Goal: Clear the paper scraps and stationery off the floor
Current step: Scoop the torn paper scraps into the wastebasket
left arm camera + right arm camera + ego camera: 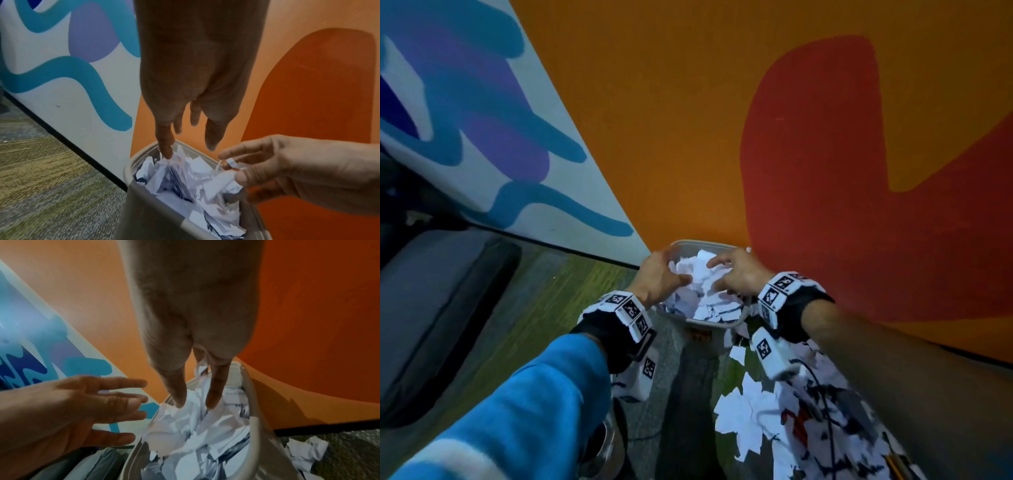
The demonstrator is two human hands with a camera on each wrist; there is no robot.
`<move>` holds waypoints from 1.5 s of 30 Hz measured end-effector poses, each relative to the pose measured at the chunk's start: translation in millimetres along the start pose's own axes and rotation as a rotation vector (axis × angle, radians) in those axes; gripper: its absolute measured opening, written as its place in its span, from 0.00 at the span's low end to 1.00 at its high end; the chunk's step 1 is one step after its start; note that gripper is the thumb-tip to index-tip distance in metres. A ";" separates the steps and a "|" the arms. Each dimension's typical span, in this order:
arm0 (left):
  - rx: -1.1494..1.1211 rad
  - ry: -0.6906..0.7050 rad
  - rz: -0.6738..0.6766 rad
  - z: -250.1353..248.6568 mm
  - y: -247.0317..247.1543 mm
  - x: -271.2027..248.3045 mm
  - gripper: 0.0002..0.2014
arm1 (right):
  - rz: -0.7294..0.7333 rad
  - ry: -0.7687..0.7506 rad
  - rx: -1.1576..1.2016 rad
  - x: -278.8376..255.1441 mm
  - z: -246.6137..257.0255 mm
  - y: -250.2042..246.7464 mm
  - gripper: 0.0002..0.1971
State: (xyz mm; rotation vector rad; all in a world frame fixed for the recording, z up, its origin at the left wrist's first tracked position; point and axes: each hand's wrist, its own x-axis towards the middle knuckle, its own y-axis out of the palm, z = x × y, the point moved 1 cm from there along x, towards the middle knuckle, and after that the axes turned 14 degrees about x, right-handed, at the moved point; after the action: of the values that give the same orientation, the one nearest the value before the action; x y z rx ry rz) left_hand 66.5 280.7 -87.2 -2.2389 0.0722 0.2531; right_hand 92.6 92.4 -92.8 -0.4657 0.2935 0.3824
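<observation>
Head view shows both hands over the grey bin (pixel 700 322) in the wall corner. Left hand (pixel 659 274) hovers with its grip released, fingers spread and extended. Right hand (pixel 736 275) points down, fingertips on the crumpled paper scraps (pixel 702 284) filling the bin, grip released. More scraps (pixel 743 421) litter the floor (pixel 517 308) beside it.

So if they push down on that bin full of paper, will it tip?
Probably not: the bin stands in the corner against the wall. The scraps look crumpled and light, so they should squash easily. Loose ones heaped near the rim may spill.
</observation>
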 end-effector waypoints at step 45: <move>0.078 0.239 0.525 -52.3 353.0 19.6 0.39 | -0.226 0.459 -0.248 -51.2 -353.9 -196.2 0.06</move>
State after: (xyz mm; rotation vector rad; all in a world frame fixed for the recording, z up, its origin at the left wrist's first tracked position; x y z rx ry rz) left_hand 44.9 18.4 -329.0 -2.1270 0.7897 0.2546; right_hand 63.7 -256.2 -302.6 -0.8234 0.6359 0.0854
